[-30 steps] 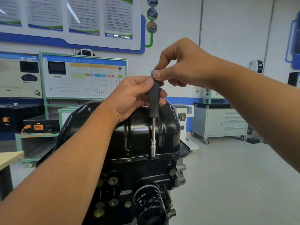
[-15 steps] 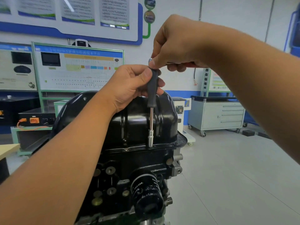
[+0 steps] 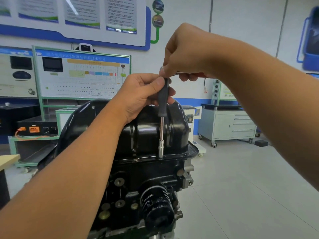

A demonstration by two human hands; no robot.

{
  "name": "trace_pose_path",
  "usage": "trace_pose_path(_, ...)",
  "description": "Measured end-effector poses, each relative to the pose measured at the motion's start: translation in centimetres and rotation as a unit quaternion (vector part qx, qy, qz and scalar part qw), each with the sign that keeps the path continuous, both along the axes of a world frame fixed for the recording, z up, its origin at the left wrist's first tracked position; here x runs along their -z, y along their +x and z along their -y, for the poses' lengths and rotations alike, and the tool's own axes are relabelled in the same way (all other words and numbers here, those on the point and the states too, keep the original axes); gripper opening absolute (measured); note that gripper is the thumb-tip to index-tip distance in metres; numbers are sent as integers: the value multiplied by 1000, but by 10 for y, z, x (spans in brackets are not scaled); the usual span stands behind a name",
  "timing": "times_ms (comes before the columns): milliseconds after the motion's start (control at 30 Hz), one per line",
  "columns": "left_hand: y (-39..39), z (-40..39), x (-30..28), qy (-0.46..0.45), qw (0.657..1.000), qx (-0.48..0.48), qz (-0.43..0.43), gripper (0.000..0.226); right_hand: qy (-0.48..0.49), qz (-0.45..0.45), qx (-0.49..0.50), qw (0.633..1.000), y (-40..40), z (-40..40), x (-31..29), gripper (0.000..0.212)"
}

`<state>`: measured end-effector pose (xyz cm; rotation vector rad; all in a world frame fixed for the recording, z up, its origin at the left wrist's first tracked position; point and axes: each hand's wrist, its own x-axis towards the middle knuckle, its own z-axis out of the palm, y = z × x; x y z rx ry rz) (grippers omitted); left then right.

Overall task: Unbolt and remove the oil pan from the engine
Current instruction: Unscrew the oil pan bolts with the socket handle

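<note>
White wall w/ poster boards, grey tile floor, wheeled grey cabinet at right.

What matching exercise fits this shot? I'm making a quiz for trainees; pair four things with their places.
Things:
1. left hand
2. right hand
3. socket
4. oil filter

Places:
A. on the oil pan flange
B. top of the tool
C. low on the engine's front
D. around the black handle

Pairs: 1-D, 2-B, 3-A, 4-C
</note>
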<state>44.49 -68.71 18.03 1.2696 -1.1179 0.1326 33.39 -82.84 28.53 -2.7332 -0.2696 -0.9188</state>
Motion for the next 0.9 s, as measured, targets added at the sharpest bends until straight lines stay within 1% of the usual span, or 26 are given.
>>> trace_pose_path(133, 0, -1, 0, 2, 1000, 13, 4, 20, -31, 21, -49, 998, 2, 4, 2, 17)
trace_pose_path(333, 4, -6, 1, 0, 999, 49, 6, 21, -15, -7, -194, 981, 6, 25, 7, 15)
trace_pose_path(400, 4, -6, 0, 4, 998, 58, 3, 23, -3, -22, -221, 975, 9, 29, 9, 17)
trace_pose_path(467, 5, -6, 1, 3, 998, 57, -1, 23, 15, -28, -228, 973, 11, 30, 11, 17)
trace_pose_path(567, 6, -4, 1, -2, 999, 52, -1, 22, 30, -24, -195, 980, 8, 25, 13, 16)
trace_pose_path(600, 6, -4, 1, -1, 999, 51, 0, 21, 29, -11, -172, 985, 8, 21, 14, 19)
trace_pose_path(633, 7, -3, 1, 1, 999, 51, 1, 21, 24, 11, -140, 990, 9, 15, 15, 27)
trace_pose_path(700, 6, -2, 1, 4, 999, 50, 8, 19, -10, 77, -40, 996, 13, 1, 24, 42)
trace_pose_path(767, 6, -2, 1, 1, 999, 48, 14, 15, -74, 150, 72, 983, 20, -11, 37, 45)
trace_pose_path(800, 6, -2, 1, -5, 999, 49, 14, 13, -101, 174, 100, 974, 23, -14, 43, 43)
trace_pose_path(833, 5, -3, 1, -12, 999, 51, 14, 15, -118, 188, 108, 969, 26, -16, 47, 40)
trace_pose_path(900, 4, -2, 1, -21, 998, 60, 8, 20, -117, 192, 89, 970, 34, -13, 50, 36)
